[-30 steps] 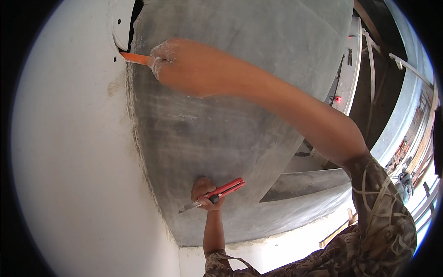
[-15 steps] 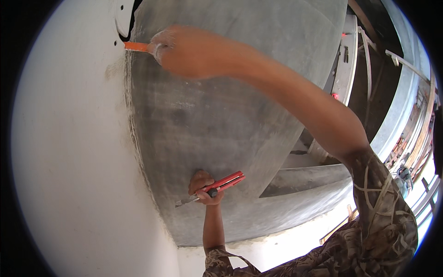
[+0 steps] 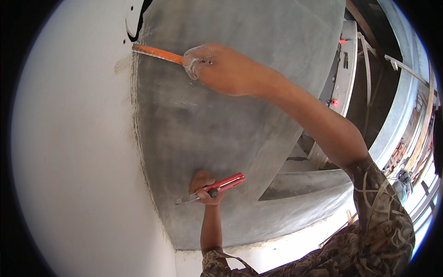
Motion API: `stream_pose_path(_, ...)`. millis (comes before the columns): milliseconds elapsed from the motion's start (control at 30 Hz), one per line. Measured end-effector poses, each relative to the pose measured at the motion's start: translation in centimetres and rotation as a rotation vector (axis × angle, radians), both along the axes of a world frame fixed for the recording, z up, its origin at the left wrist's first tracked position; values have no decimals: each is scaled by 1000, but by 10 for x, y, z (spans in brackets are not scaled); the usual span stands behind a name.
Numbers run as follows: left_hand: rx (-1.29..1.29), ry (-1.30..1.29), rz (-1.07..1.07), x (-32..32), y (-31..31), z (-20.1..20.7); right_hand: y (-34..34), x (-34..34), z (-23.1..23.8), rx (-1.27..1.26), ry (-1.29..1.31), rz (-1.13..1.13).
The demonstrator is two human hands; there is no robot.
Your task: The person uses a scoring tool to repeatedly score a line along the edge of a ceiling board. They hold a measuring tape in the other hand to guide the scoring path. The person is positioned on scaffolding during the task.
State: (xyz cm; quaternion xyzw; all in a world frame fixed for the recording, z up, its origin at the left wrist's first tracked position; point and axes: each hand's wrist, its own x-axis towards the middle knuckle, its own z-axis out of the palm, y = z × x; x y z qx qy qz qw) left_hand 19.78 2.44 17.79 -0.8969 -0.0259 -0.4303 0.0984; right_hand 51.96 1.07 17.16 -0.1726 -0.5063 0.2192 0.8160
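Orange strip (image 3: 159, 53), far tip at the seam (image 3: 134, 106) between white wall (image 3: 74, 147) and grey panel (image 3: 221, 127), right hand (image 3: 206, 66) closed around its near end, left hand (image 3: 203, 188) closed around red knife (image 3: 230, 181), blade (image 3: 185, 200) out, over the panel.

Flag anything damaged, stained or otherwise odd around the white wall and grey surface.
Two things stand out: a brownish smudge on the white wall, near the orange tool, breaks the pale colour; and the grey surface has a ragged, whitish edge there, unlike its smoother middle.
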Motion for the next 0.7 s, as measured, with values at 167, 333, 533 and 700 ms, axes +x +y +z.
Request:
stream_pose_path(167, -7, -29, -20, 2, -1, -4, -9, 16, -15, 19, 21, 17)
stream_pose_path(333, -10, -46, -44, 7, -1, -5, -6, 31, -4, -71, -57, -190)
stream_pose_path(533, -23, -49, -28, 2, 2, -6, 0, 19, -8, 70, -28, -22)
stream_pose_path(700, -29, -54, -51, 8, 1, -5, -14, -32, -8, 149, 218, 27)
